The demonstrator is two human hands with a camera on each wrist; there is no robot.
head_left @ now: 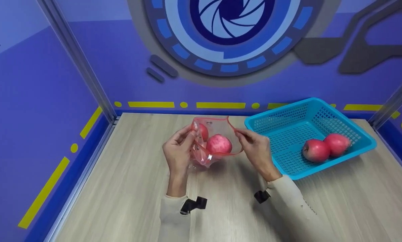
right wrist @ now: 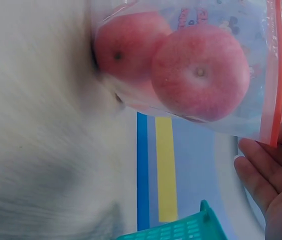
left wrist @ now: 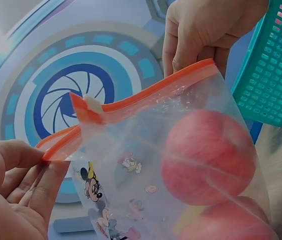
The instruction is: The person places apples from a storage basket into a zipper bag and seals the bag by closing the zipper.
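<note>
A clear zip bag with an orange-red zip rim and printed cartoon figures stands between the hands, its mouth spread apart. Inside it are red apples; one apple shows near the opening and another apple lies beside it in the right wrist view. My left hand pinches the rim at the bag's left end between thumb and fingers. At the opposite end my right hand pinches the rim the same way. The bag's base is partly hidden in the head view.
To the right of the bag stands a turquoise perforated basket. Two apples, a front one and a rear one, touch each other in its right part. The wood-grain table meets a blue decorated wall behind.
</note>
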